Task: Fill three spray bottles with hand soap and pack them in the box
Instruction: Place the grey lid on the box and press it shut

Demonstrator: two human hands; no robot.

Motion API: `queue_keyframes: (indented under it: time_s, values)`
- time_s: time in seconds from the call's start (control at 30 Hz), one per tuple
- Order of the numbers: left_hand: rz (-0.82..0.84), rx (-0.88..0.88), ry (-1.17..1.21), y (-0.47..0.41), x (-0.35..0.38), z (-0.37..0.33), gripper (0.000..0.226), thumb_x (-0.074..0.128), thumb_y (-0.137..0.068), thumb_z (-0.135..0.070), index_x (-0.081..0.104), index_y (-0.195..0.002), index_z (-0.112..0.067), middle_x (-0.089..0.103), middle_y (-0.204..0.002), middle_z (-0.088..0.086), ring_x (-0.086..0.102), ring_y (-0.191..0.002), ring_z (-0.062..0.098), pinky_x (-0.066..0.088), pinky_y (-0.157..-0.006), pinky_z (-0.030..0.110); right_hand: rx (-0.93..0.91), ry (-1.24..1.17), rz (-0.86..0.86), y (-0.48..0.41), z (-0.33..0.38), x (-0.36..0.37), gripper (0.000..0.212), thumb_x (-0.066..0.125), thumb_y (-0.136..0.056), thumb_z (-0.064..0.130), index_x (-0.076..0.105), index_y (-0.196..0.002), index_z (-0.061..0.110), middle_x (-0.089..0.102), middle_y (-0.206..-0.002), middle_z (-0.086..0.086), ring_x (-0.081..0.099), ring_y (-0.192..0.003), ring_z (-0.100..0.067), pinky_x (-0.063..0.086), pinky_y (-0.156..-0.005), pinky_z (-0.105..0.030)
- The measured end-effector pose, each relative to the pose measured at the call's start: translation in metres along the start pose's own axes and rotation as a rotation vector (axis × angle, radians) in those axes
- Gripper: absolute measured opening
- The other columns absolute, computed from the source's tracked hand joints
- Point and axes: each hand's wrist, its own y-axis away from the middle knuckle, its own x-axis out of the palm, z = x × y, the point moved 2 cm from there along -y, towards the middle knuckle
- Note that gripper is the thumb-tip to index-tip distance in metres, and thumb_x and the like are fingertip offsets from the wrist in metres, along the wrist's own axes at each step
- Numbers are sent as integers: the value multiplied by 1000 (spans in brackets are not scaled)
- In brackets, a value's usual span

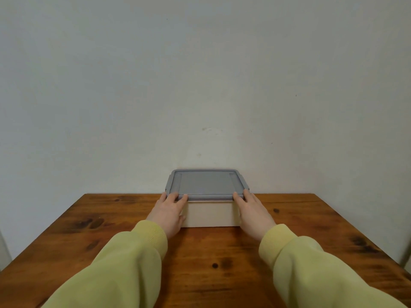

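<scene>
We see the box (210, 215) standing on the wooden worktop (222, 263), in the middle of its far edge, near the pale wall (200, 85) behind it; whether it touches the wall we cannot tell. The box has a white body and a grey lid (205, 182), and the lid sits flat on top and covers the whole opening. The long axis of the box runs from left to right, parallel to the far edge of the worktop, so one long side wall faces us and the short ends point to the left and to the right. The box stands upright on its base.

Both hands are at the near long edge of the lid, one at each corner. The left hand (170, 215) is at the near left corner: its fingers are stretched forward, nearly straight and a little spread, the tips lie on the lid's rim, and the thumb is lower, beside the white front wall. The right hand (253, 213) is at the near right corner in the same manner, fingers straight, tips on the rim. Neither hand curls round anything; they only touch the lid, and whether they press down we cannot tell.

The left sleeve (124, 258) and the right sleeve (311, 263), both yellow-green, reach over the near part of the worktop
</scene>
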Motion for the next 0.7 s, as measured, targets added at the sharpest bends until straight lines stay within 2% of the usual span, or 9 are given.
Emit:
queue_keyframes:
  time_s: [0.2, 0.7]
  values:
    - [10, -13, 3, -3, -2, -2, 58, 38, -95, -28, 10, -146, -22, 17, -153, 4, 8, -143, 32, 15, -118, 38, -5, 9, -5, -4, -1, 0, 66, 38, -93, 2, 8, -149, 19, 6, -158, -15, 8, -146, -30, 16, -118, -36]
    - [-8, -16, 7, -15, 0, -2, 58, 39, -95, -28, 11, -146, -22, 18, -153, 5, 9, -143, 32, 15, -118, 38, 4, 3, -24, -17, -2, 3, 66, 39, -94, 3, 8, -150, 19, 5, -158, -14, 8, -146, -30, 19, -117, -38]
